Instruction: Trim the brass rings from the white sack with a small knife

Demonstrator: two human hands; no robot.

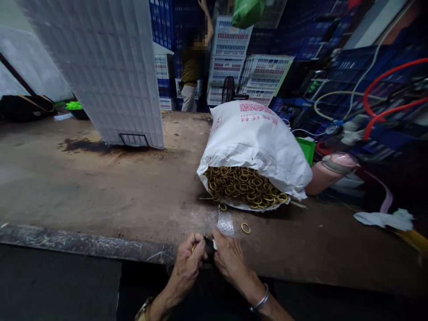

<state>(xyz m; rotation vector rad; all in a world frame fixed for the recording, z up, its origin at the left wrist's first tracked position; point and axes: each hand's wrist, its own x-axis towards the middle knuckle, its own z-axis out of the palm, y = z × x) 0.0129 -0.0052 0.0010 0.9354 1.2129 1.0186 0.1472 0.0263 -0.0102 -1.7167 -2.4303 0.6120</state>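
Note:
My left hand [189, 259] is closed at the table's front edge, and a bit of brass-coloured ring [193, 248] shows between its thumb and fingers. Close beside it, my right hand [231, 257] is closed with its fingers turned inward. A small dark piece [209, 249] lies between the two hands, with a spot of white by the right fingers; its kind is hidden. Just beyond the hands, one loose brass ring [245, 228] lies on the table. A white woven sack [257, 138] lies on its side, its open mouth full of brass rings [242, 185].
The wooden table [133, 191] has a worn front edge. A tall white ribbed panel [110, 76] stands at left. Behind are stacked crates [230, 42] and a person [191, 67] with one arm raised. A pink cylinder [331, 171] and red hoses [377, 118] are on the right.

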